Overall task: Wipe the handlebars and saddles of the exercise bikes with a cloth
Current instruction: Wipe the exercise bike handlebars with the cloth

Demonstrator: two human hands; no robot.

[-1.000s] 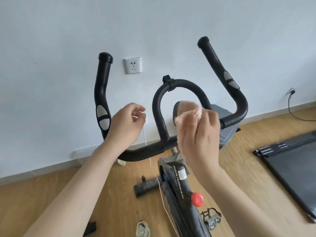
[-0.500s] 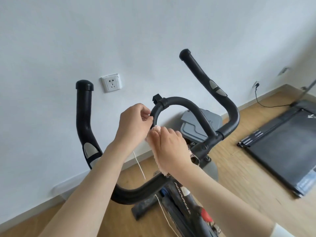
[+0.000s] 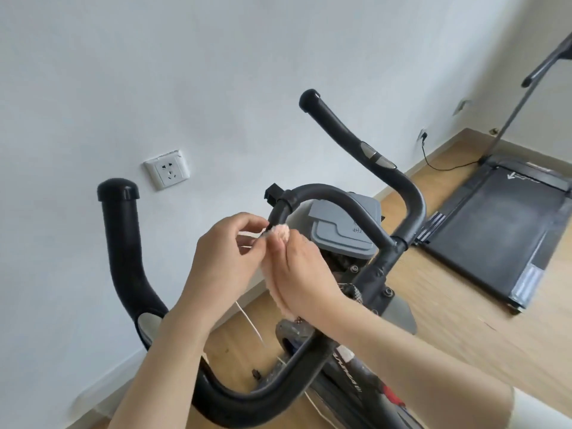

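Note:
The exercise bike's black handlebar [image 3: 123, 252] fills the middle of the view, with two upright horns and an inner loop [image 3: 340, 201]. A pale pink cloth [image 3: 280, 232] is wrapped against the left side of that loop. My right hand [image 3: 305, 274] clasps the cloth there, and the cloth's lower end hangs out below my palm. My left hand [image 3: 227, 260] pinches the cloth's top edge at the loop with thumb and forefinger. No saddle is visible.
A grey console [image 3: 343, 230] sits behind the loop. A white wall with a socket [image 3: 167, 172] is close ahead. A black treadmill [image 3: 495, 230] lies on the wooden floor at right, with its cable plugged into the wall. A thin white cord [image 3: 249, 320] hangs below my hands.
My hands have come together on the inner loop; the right hand carried the cloth from in front of the console onto the loop's left side. The view has tilted and moved closer.

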